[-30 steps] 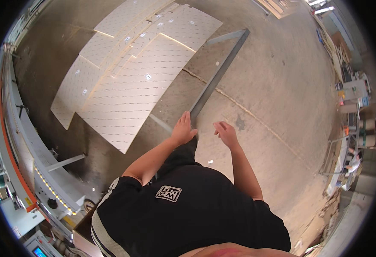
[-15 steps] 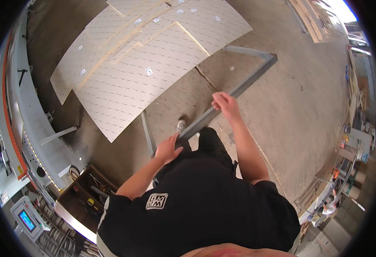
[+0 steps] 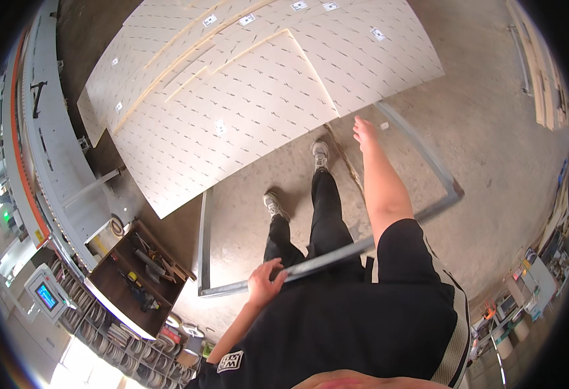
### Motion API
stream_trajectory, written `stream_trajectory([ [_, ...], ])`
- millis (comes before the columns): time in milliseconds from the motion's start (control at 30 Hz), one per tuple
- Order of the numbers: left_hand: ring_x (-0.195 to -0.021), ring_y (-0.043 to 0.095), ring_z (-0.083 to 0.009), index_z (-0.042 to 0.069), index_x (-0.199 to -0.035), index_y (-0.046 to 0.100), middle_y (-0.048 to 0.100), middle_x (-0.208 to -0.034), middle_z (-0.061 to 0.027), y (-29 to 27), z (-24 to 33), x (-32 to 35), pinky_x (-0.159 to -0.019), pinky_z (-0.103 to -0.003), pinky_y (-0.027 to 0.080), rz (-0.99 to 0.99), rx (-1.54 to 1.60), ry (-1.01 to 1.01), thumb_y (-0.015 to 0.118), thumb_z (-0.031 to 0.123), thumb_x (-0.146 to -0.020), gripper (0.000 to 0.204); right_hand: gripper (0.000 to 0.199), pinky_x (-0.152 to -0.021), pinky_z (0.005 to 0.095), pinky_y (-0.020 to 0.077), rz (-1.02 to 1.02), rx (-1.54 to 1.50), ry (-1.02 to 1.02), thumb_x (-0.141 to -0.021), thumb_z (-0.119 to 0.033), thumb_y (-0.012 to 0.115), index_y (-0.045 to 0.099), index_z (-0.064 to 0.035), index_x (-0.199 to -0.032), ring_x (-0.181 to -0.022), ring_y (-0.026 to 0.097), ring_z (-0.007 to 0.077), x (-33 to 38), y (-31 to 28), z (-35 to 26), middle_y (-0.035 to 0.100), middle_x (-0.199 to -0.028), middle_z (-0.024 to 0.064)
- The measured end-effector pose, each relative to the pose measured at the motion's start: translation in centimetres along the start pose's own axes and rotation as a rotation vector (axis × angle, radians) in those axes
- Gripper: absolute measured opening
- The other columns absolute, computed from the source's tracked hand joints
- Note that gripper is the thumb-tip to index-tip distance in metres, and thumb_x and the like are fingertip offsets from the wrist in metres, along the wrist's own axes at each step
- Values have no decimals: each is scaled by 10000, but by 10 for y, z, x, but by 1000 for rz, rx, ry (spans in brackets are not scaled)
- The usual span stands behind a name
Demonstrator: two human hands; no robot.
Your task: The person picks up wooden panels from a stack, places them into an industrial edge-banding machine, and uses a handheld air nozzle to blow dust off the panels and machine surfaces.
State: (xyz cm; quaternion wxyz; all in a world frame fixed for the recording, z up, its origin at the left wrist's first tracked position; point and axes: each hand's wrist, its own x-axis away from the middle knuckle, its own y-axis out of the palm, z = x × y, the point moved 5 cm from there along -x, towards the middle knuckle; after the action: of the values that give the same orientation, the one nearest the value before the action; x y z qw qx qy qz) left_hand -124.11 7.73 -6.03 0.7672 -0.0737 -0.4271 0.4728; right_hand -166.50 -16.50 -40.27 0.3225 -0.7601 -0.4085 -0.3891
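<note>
Fingers of the left hand are closing around the near bar of a grey metal frame, which is hanging low over the concrete floor around the person's legs. The right hand is reaching out with loose, open fingers near the frame's far side, gripping nothing. White panels are lying on the floor ahead, and a long machine is standing at the left.
</note>
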Motion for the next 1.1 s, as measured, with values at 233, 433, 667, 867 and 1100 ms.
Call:
stream_trajectory([
  [233,-840,730,-217,122,-1128,713,757,-940,-27,23,19,-32,-764,-370,570,47,0,-310,695,306,-914,283,644,-1049,452,495,197,-299,186,-928,-427,740,521,-60,-1410,-1258,555,264,-119,-10,-38,546,-1419,81],
  [433,-745,731,-197,106,-1076,732,754,-865,-64,32,13,-38,-724,-339,572,72,-2,-481,713,293,-910,251,647,-1039,478,538,256,-410,155,-886,-359,803,525,-45,-1378,-1200,599,272,-121,2,-44,584,-1362,90],
  [667,-797,718,-195,50,-1108,718,740,-893,-123,26,26,-99,-751,-335,565,77,187,-363,697,193,-929,229,640,-983,468,552,128,-403,59,-888,-362,799,521,-52,-1374,-1158,638,267,-82,-7,-42,638,-1286,101],
  [867,-1036,677,-178,41,-1327,604,724,-1086,-72,93,56,-255,-883,-313,512,-249,747,-449,640,270,-998,402,454,-743,373,576,-40,-254,99,-902,-349,767,566,-147,-1255,-897,658,169,47,19,-62,665,-1070,39],
  [1100,-1092,639,-227,62,-1275,587,683,-1199,-82,141,96,-328,-928,-377,508,-26,1854,-414,584,406,-1028,423,415,-764,325,551,-183,-131,56,-881,-231,752,661,26,-1194,-925,699,192,145,60,-34,713,-1094,97],
])
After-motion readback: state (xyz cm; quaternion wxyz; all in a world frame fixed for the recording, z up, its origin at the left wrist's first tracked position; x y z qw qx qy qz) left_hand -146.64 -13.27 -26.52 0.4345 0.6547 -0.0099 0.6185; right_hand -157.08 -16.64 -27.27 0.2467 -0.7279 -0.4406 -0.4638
